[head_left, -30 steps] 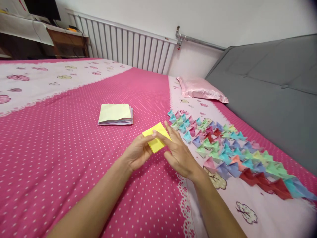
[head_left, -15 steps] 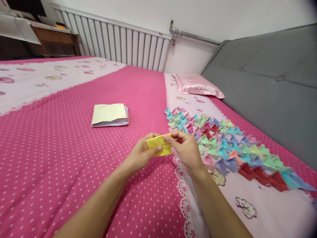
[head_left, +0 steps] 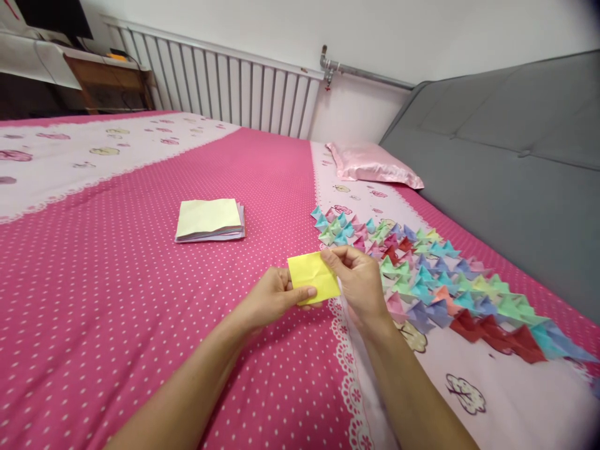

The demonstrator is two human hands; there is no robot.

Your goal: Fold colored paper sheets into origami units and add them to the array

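A yellow piece of folded paper (head_left: pixel 312 275) is held up between my two hands, above the bed. My left hand (head_left: pixel 276 297) pinches its lower left part, with the thumb lying across the front. At the upper right corner, my right hand (head_left: pixel 359 278) grips the paper between thumb and fingers. Several folded paper boats (head_left: pixel 440 281) in many colours stand in rows on the bed, right of my right hand. A stack of paper sheets (head_left: pixel 210 217), pale yellow on top, lies to the left beyond my left hand.
The bed has a pink dotted cover (head_left: pixel 140 281). A pink pillow (head_left: pixel 375 164) rests near the grey headboard (head_left: pixel 506 125). Along the back wall stand a white radiator (head_left: pixel 225 78) and a pipe (head_left: pixel 370 74). A desk (head_left: pixel 110 74) with a monitor (head_left: pixel 56 19) is at the far left.
The yellow paper has turned and now shows a taller, larger face. Both hands have shifted slightly, the left one lower on the paper. The boats and the stack stay in place.
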